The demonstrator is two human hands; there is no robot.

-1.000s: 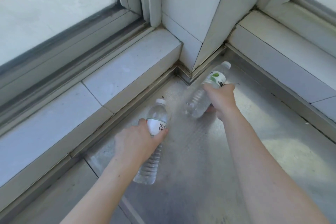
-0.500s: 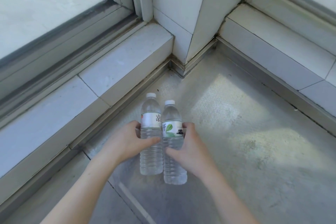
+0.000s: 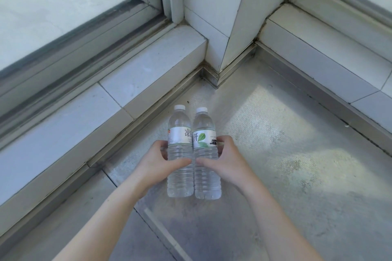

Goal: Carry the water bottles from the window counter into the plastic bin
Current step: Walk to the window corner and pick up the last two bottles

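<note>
- We hold two clear bottles side by side, touching each other, upright with white caps on top, above the grey tabletop.
- The left bottle has a white label with dark characters; the right bottle has a white label with a green leaf.
- Our left hand wraps its fingers round the left bottle, thumb across the front.
- Our right hand grips the right bottle the same way.
- Beyond the bottles stands a white corner post, where two raised ledges meet under the windows.
- To the right of the bottles the tabletop lies bare and sunlit up to the right-hand ledge.
</note>
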